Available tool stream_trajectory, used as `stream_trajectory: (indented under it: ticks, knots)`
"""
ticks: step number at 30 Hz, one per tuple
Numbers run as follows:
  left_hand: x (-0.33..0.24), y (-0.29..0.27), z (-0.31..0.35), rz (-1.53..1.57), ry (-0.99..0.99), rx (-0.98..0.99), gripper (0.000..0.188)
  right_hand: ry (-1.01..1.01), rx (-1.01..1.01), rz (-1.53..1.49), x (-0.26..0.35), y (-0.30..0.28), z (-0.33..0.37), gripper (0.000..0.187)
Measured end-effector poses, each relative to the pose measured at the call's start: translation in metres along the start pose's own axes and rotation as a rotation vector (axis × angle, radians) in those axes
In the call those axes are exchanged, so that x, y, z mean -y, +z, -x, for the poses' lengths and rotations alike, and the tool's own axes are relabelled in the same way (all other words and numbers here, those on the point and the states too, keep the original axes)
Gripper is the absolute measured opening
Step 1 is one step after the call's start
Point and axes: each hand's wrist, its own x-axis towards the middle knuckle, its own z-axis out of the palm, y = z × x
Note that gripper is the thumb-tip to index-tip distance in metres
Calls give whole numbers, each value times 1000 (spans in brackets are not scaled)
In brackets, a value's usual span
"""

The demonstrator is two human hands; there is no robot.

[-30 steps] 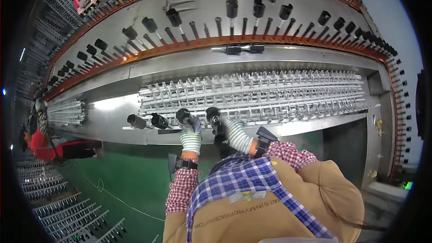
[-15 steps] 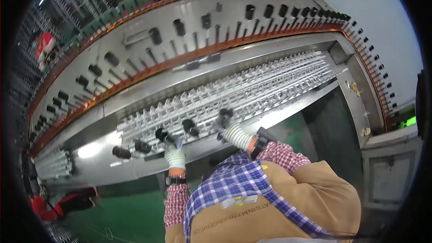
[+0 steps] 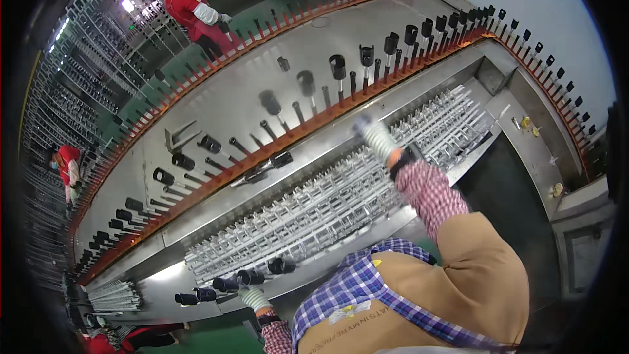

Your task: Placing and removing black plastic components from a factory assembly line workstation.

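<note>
My left hand point(image 3: 254, 297), in a striped knit glove, is closed at a black cylindrical part point(image 3: 250, 277) along the near edge of the metal tray. More black cylindrical parts lie in a row beside it, among them one just to the right point(image 3: 281, 265). My right hand point(image 3: 375, 134), in a matching glove, reaches forward over the far side of a bed of silvery metal rods point(image 3: 314, 203). Motion smears its fingers, so whether it holds anything is unclear. Beyond it runs an orange-brown rail point(image 3: 327, 113) of upright pegs, several bearing black cups point(image 3: 337, 65).
A black cup on a rod point(image 3: 265, 169) lies on the steel ledge short of the rail. An angled metal bracket point(image 3: 180, 137) rests on the surface beyond. More rods point(image 3: 114, 297) lie at the left. One co-worker in red point(image 3: 187, 10) stands across the line; another point(image 3: 67, 170) is farther left.
My right hand has moved forward from the row of black parts toward the rail. My left hand stays at the near edge. The whole view has shifted, and the far co-worker shows more fully.
</note>
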Motion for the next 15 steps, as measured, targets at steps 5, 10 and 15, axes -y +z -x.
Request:
stream_trajectory:
  ticks: [5,10,15]
  knots:
    - [-43,-16,34,177,-399,-20,57,-362,-134,514,42,-30,-133,45]
    - [-72,-4,84,496,-71,-477,35,-251,39,336,89,-39,-129,38]
    - [-87,26,116,905,-222,-203,40,-465,-397,-141,57,-167,-179,44]
